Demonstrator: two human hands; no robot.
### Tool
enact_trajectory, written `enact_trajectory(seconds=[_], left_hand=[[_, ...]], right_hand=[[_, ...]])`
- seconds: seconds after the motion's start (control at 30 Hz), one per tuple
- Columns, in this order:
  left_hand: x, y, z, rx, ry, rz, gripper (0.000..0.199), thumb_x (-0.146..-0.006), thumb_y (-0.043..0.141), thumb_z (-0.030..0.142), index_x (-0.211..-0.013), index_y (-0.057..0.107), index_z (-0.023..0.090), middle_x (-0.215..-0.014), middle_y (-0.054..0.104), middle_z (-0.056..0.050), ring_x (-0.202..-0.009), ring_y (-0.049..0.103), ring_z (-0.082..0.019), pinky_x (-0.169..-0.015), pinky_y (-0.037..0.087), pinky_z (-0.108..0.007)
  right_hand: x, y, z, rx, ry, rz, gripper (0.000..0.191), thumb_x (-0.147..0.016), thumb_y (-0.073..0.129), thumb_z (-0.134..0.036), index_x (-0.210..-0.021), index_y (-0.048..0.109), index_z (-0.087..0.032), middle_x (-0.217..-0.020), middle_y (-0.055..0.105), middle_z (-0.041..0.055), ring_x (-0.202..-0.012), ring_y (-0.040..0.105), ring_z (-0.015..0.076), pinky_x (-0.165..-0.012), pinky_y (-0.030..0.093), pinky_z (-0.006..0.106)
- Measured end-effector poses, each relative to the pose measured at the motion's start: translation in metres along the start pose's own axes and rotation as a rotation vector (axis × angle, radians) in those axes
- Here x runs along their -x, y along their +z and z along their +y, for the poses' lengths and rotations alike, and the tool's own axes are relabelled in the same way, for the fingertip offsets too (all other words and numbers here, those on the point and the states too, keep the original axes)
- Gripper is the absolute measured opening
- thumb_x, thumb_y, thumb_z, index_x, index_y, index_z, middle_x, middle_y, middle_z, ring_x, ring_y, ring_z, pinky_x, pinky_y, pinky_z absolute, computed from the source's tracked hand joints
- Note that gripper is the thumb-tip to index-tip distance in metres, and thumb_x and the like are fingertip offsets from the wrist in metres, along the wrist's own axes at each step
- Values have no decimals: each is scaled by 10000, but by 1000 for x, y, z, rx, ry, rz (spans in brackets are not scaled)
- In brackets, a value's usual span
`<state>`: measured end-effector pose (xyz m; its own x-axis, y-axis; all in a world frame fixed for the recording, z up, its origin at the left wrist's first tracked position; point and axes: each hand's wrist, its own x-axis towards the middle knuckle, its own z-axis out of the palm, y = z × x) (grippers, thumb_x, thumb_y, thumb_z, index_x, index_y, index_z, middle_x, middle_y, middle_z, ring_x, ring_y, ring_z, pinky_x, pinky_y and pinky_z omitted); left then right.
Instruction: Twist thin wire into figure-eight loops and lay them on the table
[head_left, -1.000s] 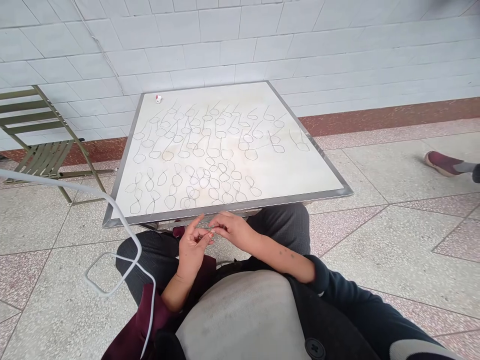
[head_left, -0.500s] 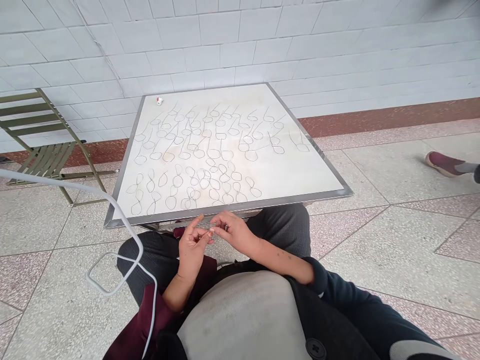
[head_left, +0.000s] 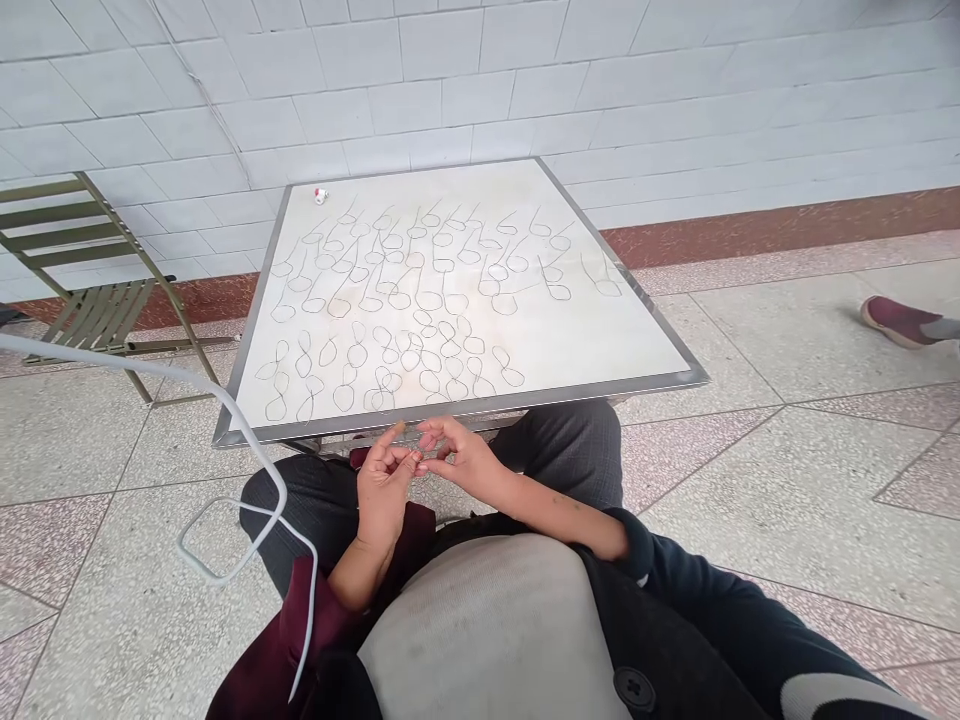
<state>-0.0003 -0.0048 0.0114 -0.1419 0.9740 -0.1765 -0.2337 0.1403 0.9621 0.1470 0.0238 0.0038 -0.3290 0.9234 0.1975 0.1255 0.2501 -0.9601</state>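
Note:
My left hand (head_left: 384,486) is just past the table's near edge, above my lap, thumb and forefinger pinched on a thin wire that barely shows. My right hand (head_left: 466,466) is beside it, thumb and forefinger parted around the same spot, its fingertips close to the left ones. Whether the right fingers touch the wire is too fine to tell. On the white table (head_left: 600,340) lie several thin wire pieces: single loops with straight tails (head_left: 559,291) toward the back, and twisted double loops (head_left: 512,377) toward the front.
A small red and white object (head_left: 321,196) sits at the table's back left corner. A green slatted folding chair (head_left: 105,315) stands at the left. A white cable (head_left: 279,490) hangs in front at the left. A person's shoe (head_left: 896,320) is on the floor at the right.
The right thumb and forefinger have spread apart, where they were closed near the left fingertips. The left hand keeps its pinch. The view has shifted slightly.

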Motion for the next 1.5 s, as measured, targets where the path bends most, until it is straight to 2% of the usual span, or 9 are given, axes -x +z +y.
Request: enact_trajectory(seconds=[0.17, 0.3, 0.57, 0.83, 0.97, 1.17, 1.33, 1.5], left_hand=[[-2, 1, -5, 112, -36, 37, 547, -691, 786, 269, -1198, 607, 165, -722, 686, 15, -653, 625, -110, -676, 494, -241], [-1, -1, -6, 161, -100, 49, 542, -676, 798, 268, -1176, 614, 167, -737, 695, 6, -726, 658, -136, -688, 504, -249], [-1, -4, -2, 132, -223, 4, 523, -641, 819, 272, -1117, 642, 148, -691, 675, 10, -665, 634, -118, -664, 519, -249], [-3, -7, 3, 122, -265, -78, 512, -623, 834, 252, -1095, 659, 159, -711, 676, 5, -665, 642, -112, -704, 541, -260], [-4, -8, 3, 120, -266, -124, 522, -633, 827, 253, -1118, 655, 170, -742, 686, -4, -715, 661, -130, -745, 546, -280], [-3, -8, 1, 102, -284, -130, 532, -632, 821, 250, -1128, 642, 173, -742, 680, 4, -704, 657, -132, -737, 544, -294], [-1, -7, 2, 112, -271, -115, 547, -620, 823, 227, -1132, 638, 173, -692, 648, 30, -690, 649, -126, -734, 542, -287], [-1, -7, 3, 162, -278, -118, 533, -626, 826, 216, -1127, 647, 184, -720, 658, 20, -701, 654, -126, -735, 546, -290]], right_hand=[[0, 7, 2, 170, -133, 20, 381, -797, 668, -133, -1147, 539, -213, -959, 604, 45, -853, 603, 159, -709, 557, 314], [1, 6, 2, 230, -140, 4, 348, -827, 634, -131, -1154, 549, -212, -961, 623, 47, -865, 620, 159, -734, 561, 319], [1, -4, 2, 247, -116, -46, 324, -841, 628, -147, -1156, 589, -214, -945, 650, 32, -812, 634, 139, -705, 558, 280], [-2, -11, 6, 176, -49, -101, 337, -811, 681, -167, -1139, 607, -189, -934, 685, 27, -745, 643, 124, -738, 556, 286], [-3, -17, 10, 188, -102, -125, 343, -823, 670, -164, -1160, 612, -186, -948, 688, 35, -747, 644, 125, -728, 554, 282], [-1, -21, 11, 281, -217, -176, 387, -870, 636, -225, -1252, 574, -222, -1022, 687, 63, -842, 655, 165, -788, 547, 332], [1, -23, 5, 321, -252, -269, 528, -880, 630, -248, -1380, 461, -256, -1047, 675, 65, -902, 640, 183, -830, 539, 357], [4, -24, 1, 323, -228, -230, 521, -913, 557, -202, -1411, 422, -263, -1069, 655, 70, -910, 624, 176, -827, 546, 360]])
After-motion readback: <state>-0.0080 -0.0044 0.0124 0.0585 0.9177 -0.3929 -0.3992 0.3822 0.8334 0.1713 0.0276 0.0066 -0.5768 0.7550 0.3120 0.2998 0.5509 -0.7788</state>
